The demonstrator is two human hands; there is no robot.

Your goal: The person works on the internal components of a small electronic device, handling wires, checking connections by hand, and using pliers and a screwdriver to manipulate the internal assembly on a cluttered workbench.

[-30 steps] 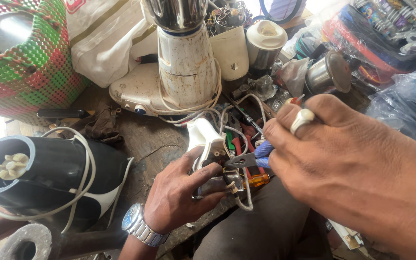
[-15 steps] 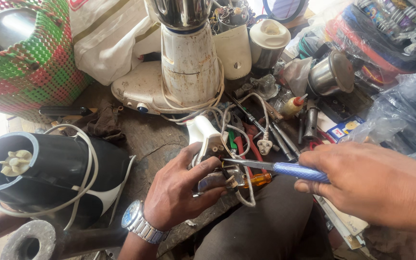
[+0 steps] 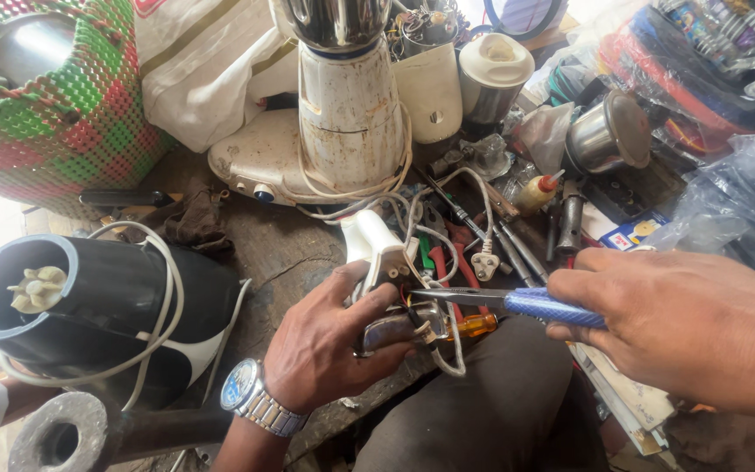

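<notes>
Two bare hands work above the cluttered wooden counter [image 3: 281, 253]: the left hand [image 3: 329, 345], wearing a metal wristwatch [image 3: 255, 399], has its grip closed around a small wired metal assembly [image 3: 404, 325] with a white plastic housing [image 3: 376, 246]. The right hand [image 3: 683, 323] grips the blue handle of a soldering iron [image 3: 517, 302], tip touching the assembly. A worn white mixer base [image 3: 342, 131] stands behind; a black mixer base [image 3: 89, 306] lies at the left.
</notes>
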